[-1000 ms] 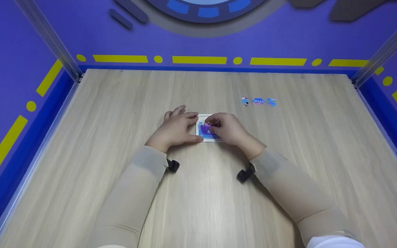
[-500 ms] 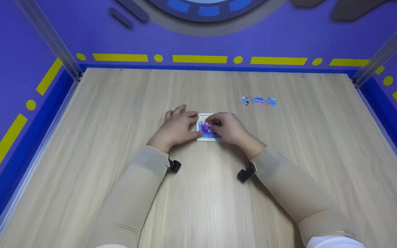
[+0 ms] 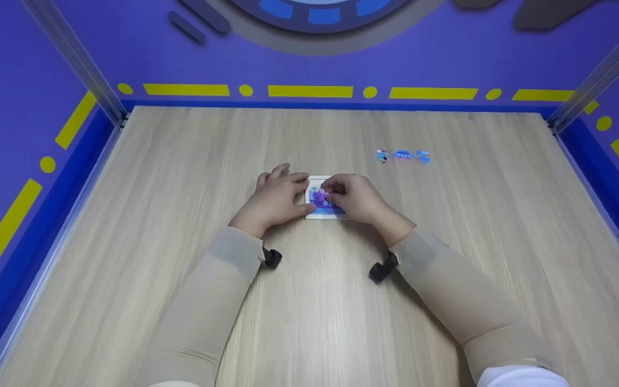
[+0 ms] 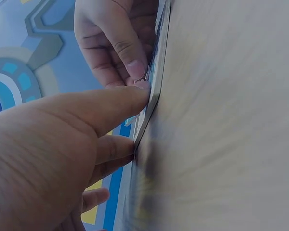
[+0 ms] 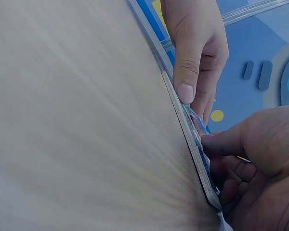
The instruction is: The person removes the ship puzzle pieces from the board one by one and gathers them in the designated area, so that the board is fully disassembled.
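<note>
Blue-purple walls (image 3: 309, 70) with yellow bars and dots are enclosing a pale wood-grain table (image 3: 320, 306) under and around both hands. Left of the left hand, a side wall (image 3: 3, 107) is running along the table edge. Beige left sleeve (image 3: 196, 312) is covering the near forearm; a black wrist device (image 3: 273, 258) is sitting just inside that wrist.

Left hand (image 3: 273, 201): fingers extending, gripping nothing; thumb and fingertips are touching the left side of a white-rimmed puzzle board (image 3: 323, 217), which is lying between the hands. Blue and purple artwork is showing within its rim.

Purple puzzle piece (image 3: 318, 196): located over the board, next to the right fingertips; in the right wrist view it is slanting off the board's surface. Right hand (image 3: 359, 200): fingers curling, pinching that piece; exact fingertip contact is partly hidden. A second black device (image 3: 383, 268) is sitting inside the right wrist, above a beige right sleeve (image 3: 465, 301).

Beyond the right hand and to its right, three loose pieces are lying in a row: a multicolored piece (image 3: 382, 156), a mostly blue piece (image 3: 403, 155) and a blue-and-orange piece (image 3: 423, 156).
</note>
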Available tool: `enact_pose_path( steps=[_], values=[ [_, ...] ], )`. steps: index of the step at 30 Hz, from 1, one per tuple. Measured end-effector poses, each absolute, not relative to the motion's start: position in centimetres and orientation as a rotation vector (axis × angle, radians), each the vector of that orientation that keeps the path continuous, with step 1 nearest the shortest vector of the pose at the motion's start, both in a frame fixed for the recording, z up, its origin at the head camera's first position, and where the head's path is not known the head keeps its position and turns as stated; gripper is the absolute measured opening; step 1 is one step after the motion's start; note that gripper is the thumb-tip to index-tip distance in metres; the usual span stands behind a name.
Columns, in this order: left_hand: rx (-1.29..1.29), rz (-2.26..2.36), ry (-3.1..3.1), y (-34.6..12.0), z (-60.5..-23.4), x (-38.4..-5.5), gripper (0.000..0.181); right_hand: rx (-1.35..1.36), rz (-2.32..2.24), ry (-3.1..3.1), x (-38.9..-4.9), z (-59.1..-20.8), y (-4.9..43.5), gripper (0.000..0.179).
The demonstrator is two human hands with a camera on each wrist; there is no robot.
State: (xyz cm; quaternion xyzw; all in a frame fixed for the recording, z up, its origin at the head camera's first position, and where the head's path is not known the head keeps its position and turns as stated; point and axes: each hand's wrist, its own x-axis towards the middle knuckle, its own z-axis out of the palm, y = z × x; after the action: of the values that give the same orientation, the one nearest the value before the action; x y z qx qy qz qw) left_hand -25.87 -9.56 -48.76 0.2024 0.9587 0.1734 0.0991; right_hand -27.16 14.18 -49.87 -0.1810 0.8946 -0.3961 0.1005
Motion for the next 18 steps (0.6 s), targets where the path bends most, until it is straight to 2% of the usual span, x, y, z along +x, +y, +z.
enact_pose_path(
  steps=[18],
  values=[
    [0.569, 0.51, 2.836, -9.4, -48.6, -25.7, 0.077, -0.48, -1.381, 2.531, -28.6, -48.6, 16.9, 0.026]
  ],
)
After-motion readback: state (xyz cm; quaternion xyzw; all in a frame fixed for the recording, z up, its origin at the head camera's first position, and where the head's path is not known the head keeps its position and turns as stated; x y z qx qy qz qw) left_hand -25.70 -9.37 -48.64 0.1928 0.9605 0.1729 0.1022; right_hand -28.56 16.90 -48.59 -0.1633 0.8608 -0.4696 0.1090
